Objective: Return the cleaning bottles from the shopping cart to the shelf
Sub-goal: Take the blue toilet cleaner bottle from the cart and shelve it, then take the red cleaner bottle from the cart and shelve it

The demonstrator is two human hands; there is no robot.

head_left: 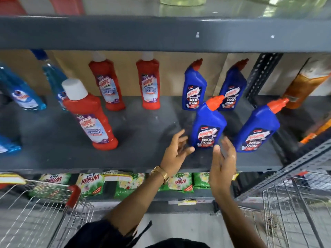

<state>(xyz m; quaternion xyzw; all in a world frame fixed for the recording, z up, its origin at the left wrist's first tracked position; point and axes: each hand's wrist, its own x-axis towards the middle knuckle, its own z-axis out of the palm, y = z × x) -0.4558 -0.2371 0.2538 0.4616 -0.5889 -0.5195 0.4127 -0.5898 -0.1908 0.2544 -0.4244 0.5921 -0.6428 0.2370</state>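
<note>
A blue Harpic bottle (207, 122) with an orange-red cap stands near the front of the grey shelf (143, 133). My left hand (176, 149) is just left of its base and my right hand (223, 163) just right of it, both with fingers apart and holding nothing. A second blue bottle (258, 127) stands to the right, two more blue ones (194, 86) (232, 86) behind. A red Harpic bottle (89, 115) with a white cap stands front left, two red ones (107, 85) (148, 83) at the back.
Light blue bottles (23, 93) lean at the shelf's left, an orange bottle (302, 86) beyond the perforated upright (261, 74). Green detergent packs (179, 181) lie on the shelf below. Wire shopping carts stand at lower left (35, 212) and lower right (293, 208).
</note>
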